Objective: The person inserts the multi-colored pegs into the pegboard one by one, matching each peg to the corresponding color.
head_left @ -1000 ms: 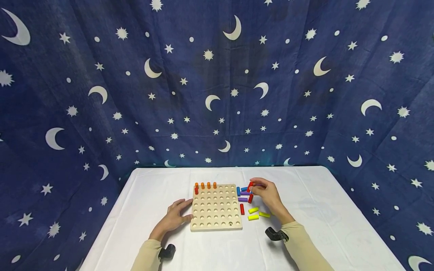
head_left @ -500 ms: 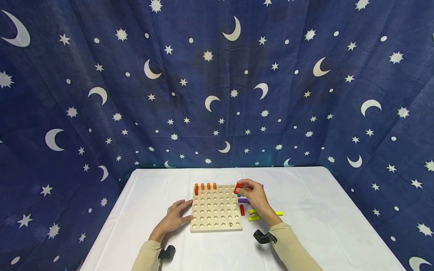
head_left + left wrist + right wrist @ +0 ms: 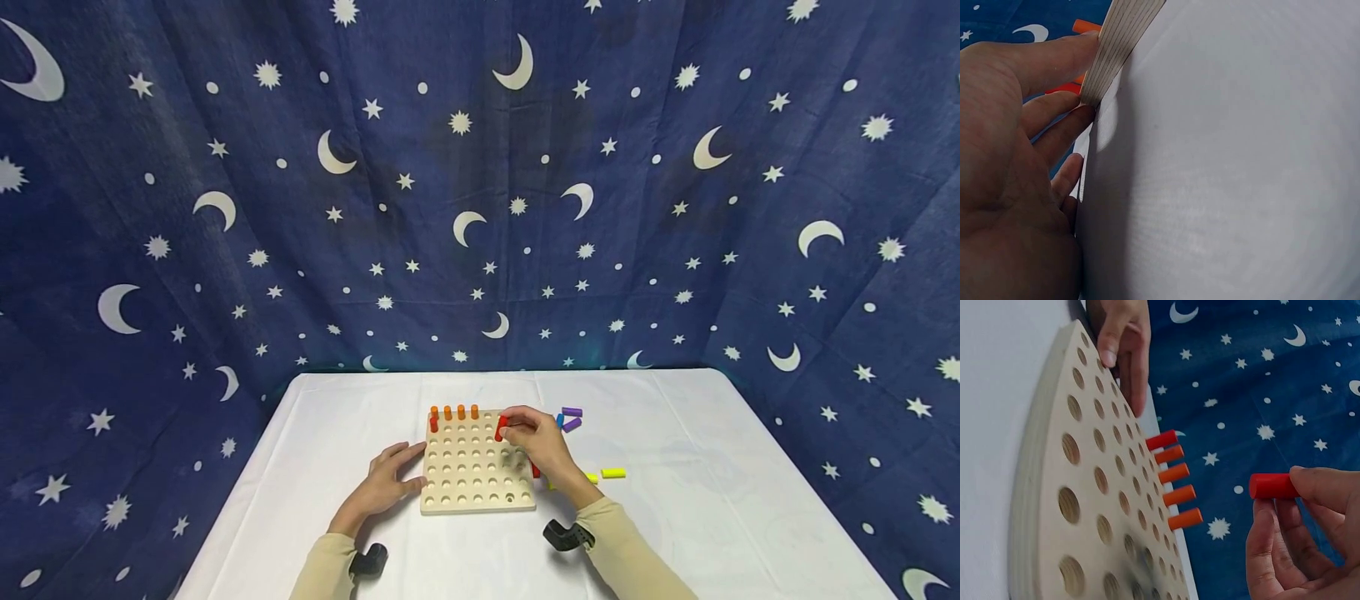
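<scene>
A wooden board (image 3: 468, 477) with rows of round holes lies on the table. Several orange pegs (image 3: 461, 412) stand along its far row, and one red peg (image 3: 434, 424) stands at the left in the row nearer. My left hand (image 3: 385, 482) touches the board's left edge with fingers and thumb spread; the left wrist view shows those fingers against the board's side (image 3: 1116, 50). Above the board's far right part, my right hand (image 3: 542, 442) pinches a red peg (image 3: 501, 428) between thumb and fingers. The right wrist view shows this held peg (image 3: 1271, 485) off the board.
Right of the board lie purple pegs (image 3: 572, 412), a blue peg (image 3: 559, 421), a partly hidden red peg (image 3: 536, 471) and yellow pegs (image 3: 613, 473). The white table (image 3: 720, 500) ends at a dark blue curtain (image 3: 420, 208) with moons and stars.
My right hand has picked up the red peg from the pile and carried it left, over the board. The purple and blue pegs at the right show again. My left hand has not moved.
</scene>
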A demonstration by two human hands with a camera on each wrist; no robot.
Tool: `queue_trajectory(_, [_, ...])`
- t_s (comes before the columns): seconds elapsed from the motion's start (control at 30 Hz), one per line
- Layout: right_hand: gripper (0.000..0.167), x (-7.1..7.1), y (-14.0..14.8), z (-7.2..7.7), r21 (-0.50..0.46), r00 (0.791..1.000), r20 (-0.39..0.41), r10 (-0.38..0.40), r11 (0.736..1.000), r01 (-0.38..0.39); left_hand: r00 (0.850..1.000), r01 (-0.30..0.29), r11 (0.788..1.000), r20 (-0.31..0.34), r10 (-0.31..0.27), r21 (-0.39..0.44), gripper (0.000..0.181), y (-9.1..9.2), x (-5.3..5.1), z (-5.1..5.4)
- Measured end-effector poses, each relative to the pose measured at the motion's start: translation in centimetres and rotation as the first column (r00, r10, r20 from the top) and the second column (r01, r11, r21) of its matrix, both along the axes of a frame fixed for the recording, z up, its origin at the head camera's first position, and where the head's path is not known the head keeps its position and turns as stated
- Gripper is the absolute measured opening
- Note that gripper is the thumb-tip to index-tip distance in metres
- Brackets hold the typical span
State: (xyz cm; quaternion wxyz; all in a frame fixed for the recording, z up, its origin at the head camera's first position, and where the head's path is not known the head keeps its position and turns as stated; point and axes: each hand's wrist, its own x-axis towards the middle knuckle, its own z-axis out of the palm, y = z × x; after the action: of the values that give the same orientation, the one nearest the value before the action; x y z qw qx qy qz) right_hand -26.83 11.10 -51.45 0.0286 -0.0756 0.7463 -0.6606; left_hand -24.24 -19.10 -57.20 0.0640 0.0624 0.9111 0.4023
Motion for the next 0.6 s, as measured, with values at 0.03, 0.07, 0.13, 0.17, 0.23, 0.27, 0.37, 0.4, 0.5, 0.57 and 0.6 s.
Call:
queue_trajectory(0.03, [0.031,0.1,-0.2,-0.1,-0.002,1.000,-0.005,0.003,1.000,-0.003,1.000,0.000,1.000,-0.002,0.000,-0.001,0.064,0.0,0.0,0.0])
queue_trajectory(0.07, [0.030,0.1,-0.4,-0.1,-0.003,1.000,-0.003,0.002,1.000,-0.002,1.000,0.001,1.000,-0.002,-0.001,0.001,0.064,0.0,0.0,0.0])
queue_trajectory(0.13, [0.029,0.2,-0.9,-0.3,-0.008,1.000,-0.006,0.003,1.000,-0.003,1.000,0.003,1.000,-0.004,-0.003,0.001,0.064,0.0,0.0,0.0])
queue_trajectory(0.17, [0.028,0.3,-1.1,-0.4,-0.009,1.000,-0.006,0.004,1.000,-0.004,1.000,0.004,1.000,-0.006,-0.004,0.002,0.064,0.0,0.0,0.0])
queue_trajectory(0.23, [0.026,0.3,-1.6,-0.6,-0.004,1.000,-0.023,0.015,1.000,-0.015,1.000,0.005,1.000,-0.006,-0.005,0.007,0.064,0.0,0.0,0.0])
queue_trajectory(0.27, [0.025,0.3,-1.8,-0.7,-0.006,1.000,-0.026,0.018,1.000,-0.018,1.000,0.006,1.000,-0.004,-0.006,0.008,0.064,0.0,0.1,0.0])
queue_trajectory(0.37, [0.028,0.4,-2.5,-0.8,0.005,0.998,-0.044,0.035,0.999,-0.034,1.000,0.010,1.000,-0.004,-0.010,0.008,0.063,0.0,0.1,0.0])
queue_trajectory(0.4, [0.029,0.5,-2.7,-0.7,0.011,0.998,-0.045,0.041,0.999,-0.040,1.000,0.010,1.000,-0.002,-0.010,0.009,0.063,0.0,0.1,0.0])
queue_trajectory(0.5, [0.029,0.7,-3.3,-0.4,0.004,0.997,-0.042,0.057,0.998,-0.057,1.000,0.010,1.000,0.000,-0.010,0.005,0.063,0.0,0.1,0.0])
queue_trajectory(0.57, [0.028,0.6,-3.7,-0.3,0.006,0.997,-0.043,0.063,0.998,-0.063,1.000,0.009,1.000,0.001,-0.009,0.001,0.063,0.0,0.1,0.1])
queue_trajectory(0.6, [0.027,0.4,-3.9,-0.5,0.002,0.997,-0.048,0.067,0.998,-0.067,1.000,0.008,1.000,0.005,-0.008,-0.001,0.063,-0.1,0.1,0.1])
